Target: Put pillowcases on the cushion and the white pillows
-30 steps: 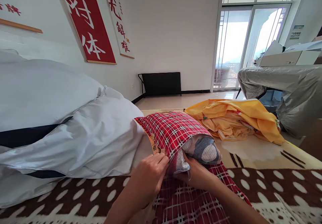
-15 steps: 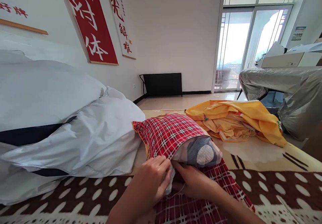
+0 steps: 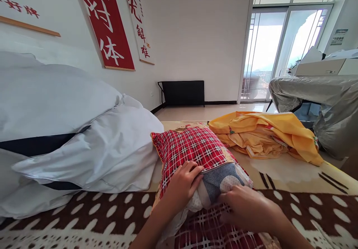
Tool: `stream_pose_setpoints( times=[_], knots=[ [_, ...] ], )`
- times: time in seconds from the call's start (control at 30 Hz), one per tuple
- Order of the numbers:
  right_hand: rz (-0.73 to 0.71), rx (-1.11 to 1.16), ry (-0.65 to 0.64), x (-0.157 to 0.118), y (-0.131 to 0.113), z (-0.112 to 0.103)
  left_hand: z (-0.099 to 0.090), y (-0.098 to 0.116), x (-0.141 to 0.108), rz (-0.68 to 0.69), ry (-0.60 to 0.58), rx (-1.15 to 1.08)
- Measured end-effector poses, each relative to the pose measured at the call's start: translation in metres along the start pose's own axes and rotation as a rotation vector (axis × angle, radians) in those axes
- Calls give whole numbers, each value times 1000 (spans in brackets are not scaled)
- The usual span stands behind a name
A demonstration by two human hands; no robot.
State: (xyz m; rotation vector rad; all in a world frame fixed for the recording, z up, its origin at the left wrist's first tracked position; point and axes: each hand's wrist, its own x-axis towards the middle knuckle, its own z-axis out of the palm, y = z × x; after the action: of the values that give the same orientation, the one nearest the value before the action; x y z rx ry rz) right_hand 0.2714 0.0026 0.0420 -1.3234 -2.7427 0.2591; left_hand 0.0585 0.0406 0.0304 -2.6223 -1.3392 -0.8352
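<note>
The red cover [image 3: 192, 144] lies on the blanket [image 3: 296, 193] beside the white heap [image 3: 112, 144], with the pillow [image 3: 214, 180] poking out of its near end. The left hand [image 3: 184, 182] has bent fingers at the cover's edge; I cannot tell if they pinch it. The right hand [image 3: 250, 206] is blurry, fingers curled by the pillow, grip hidden. If the left slips, the edge could slide away; a hard push could bunch the pillow.

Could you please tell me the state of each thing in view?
Red plaid cover: open at the near end
Patterned pillow: partly inside the cover, one end showing
Left hand: on the cover's open edge
Right hand: blurred, at the pillow's exposed end
Yellow cloth: crumpled
White bundle: bulging, creased
Red scroll: hanging
Silver sheet: draped, wrinkled
</note>
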Motion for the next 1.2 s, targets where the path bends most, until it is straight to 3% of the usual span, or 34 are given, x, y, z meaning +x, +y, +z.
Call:
stream_pose_setpoints(
  times=[0.13,0.3,0.5,0.7,1.0,1.2],
  knots=[
    [157,54,112,13,7,5,-2,2,1,-53,11,-93],
    [84,79,100,39,-9,26,-5,-3,1,-90,90,-123],
    [-62,70,237,45,-26,40,-5,-9,-2,-116,235,-58],
    [-103,124,327,54,-21,56,-11,3,-4,24,349,-104],
    [-143,195,356,65,-5,74,-10,26,-10,210,298,-104],
    [-202,120,366,72,-2,71,-10,37,-9,239,257,-130]
  ],
)
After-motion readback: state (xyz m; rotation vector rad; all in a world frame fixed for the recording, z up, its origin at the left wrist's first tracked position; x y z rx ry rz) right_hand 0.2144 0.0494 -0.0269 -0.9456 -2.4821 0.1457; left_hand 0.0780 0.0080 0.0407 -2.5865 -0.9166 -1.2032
